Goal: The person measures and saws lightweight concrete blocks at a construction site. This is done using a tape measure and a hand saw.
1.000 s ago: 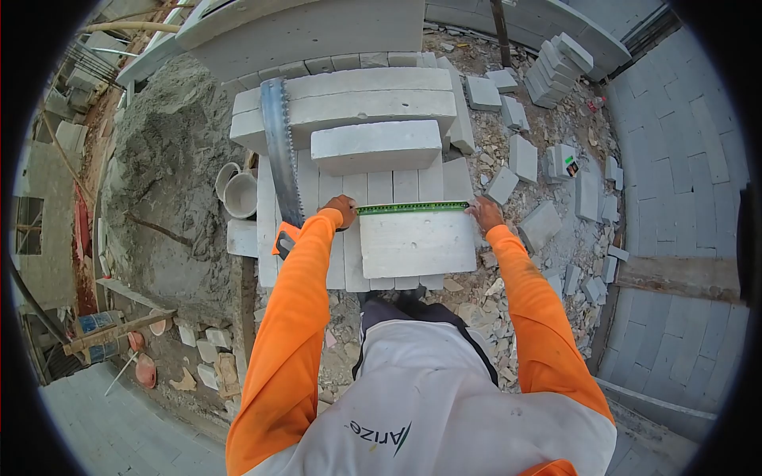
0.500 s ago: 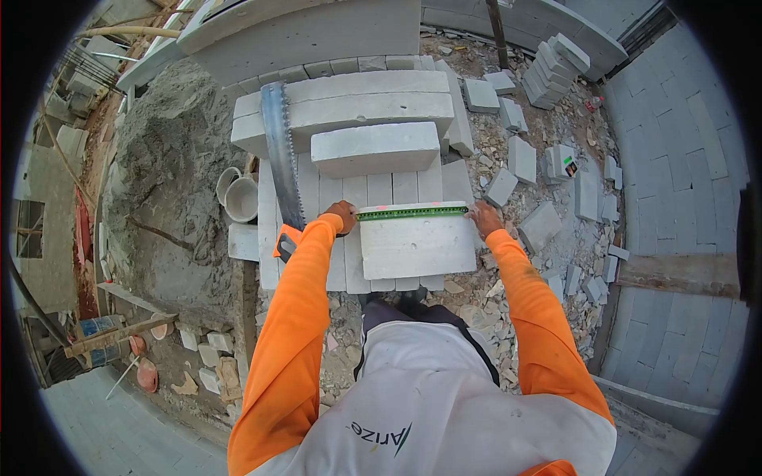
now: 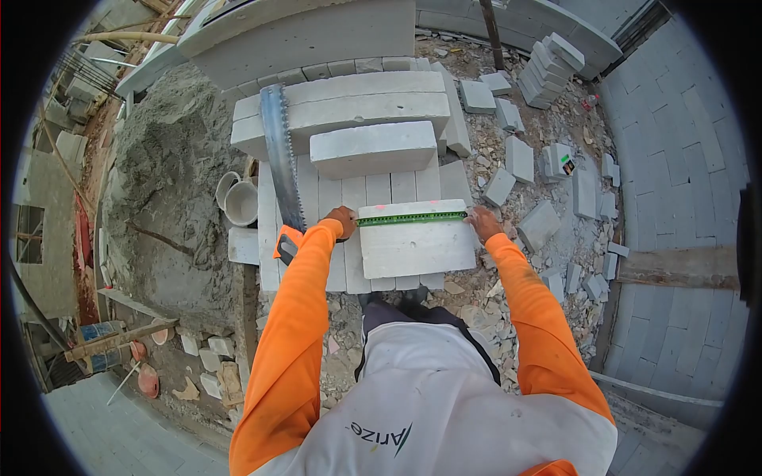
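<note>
A pale block (image 3: 417,251) lies on a platform of blocks in front of my body. Across its upper part runs a green strip with dark markings (image 3: 413,217). My left hand (image 3: 343,222) is closed around the strip's left end. At the right end my right hand (image 3: 481,223) pinches the strip with bent fingers. Left of my left hand, a large saw (image 3: 279,143) with an orange handle (image 3: 287,243) leans over the stacked blocks. Behind the strip sits another loose block (image 3: 373,149).
Long blocks (image 3: 365,99) are stacked at the back of the platform. On the left are a pile of wet grey mortar (image 3: 171,190) and pale buckets (image 3: 240,201). Rubble and scattered blocks (image 3: 520,160) cover the ground at right, beside a block wall (image 3: 675,159).
The green strip has shifted slightly toward my body on the block, and both hands have moved with it. The view has shifted a little.
</note>
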### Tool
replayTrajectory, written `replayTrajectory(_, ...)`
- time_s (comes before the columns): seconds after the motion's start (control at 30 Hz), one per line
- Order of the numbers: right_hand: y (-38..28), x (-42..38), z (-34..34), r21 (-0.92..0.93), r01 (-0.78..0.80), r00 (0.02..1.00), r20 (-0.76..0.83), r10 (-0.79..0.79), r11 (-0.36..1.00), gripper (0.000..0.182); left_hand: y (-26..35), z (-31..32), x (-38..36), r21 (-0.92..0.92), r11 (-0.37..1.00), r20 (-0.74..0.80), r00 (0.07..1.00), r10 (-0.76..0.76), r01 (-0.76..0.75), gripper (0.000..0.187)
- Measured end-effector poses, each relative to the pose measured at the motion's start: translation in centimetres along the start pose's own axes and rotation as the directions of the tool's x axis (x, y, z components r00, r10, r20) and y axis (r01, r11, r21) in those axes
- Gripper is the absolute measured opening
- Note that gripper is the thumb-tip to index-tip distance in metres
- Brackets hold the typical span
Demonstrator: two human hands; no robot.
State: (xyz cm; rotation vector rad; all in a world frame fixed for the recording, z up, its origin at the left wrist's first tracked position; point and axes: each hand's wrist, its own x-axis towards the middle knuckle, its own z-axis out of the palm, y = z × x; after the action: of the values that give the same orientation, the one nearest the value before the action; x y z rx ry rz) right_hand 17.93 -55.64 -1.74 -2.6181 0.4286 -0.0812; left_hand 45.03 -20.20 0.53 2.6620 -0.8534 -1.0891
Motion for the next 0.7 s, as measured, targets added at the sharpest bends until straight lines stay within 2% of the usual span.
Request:
replayTrajectory(0.13,0.3,-0.7,0.9,0.058,-0.056,0.998,-0.029,0.057,0.997,0.028,-0.8,1.2,0.3,0.000,1.000,0.043,0.999,-0.023,0.023,0.028)
replayTrajectory(0.2,0.2,-1.2,0.5,0.040,-0.013,1.000,-0.017,0.014,0.999,0.028,-0.7,1.3,0.3,0.014,0.998,0.098,0.993,-0.069,0.068,0.028)
replayTrajectory(0.3,-0.2,-1.4,0.0,0.031,0.029,0.999,0.018,-0.029,0.999,0.031,-0.8,1.7,-0.7,-0.045,0.999,0.021,1.000,0.008,-0.007,0.029)
replayTrajectory(0.4,0.2,-1.8,0.3,0.054,0.017,1.000,0.017,-0.018,0.998,0.035,-0.7,2.0,-0.3,0.014,0.998,0.063,0.996,-0.060,0.059,0.028)
replayTrajectory(0.6,-0.1,-2.5,0.2,0.005,-0.015,0.997,0.069,0.014,1.000,0.039,-0.3,1.8,-1.7,0.001,0.999,0.091,0.995,-0.032,0.032,0.027)
replayTrajectory(0.7,0.3,-3.0,0.7,0.023,0.012,0.998,0.054,-0.014,1.000,0.036,-0.6,2.6,-2.1,0.035,0.999,0.020,1.000,0.009,-0.009,0.027)
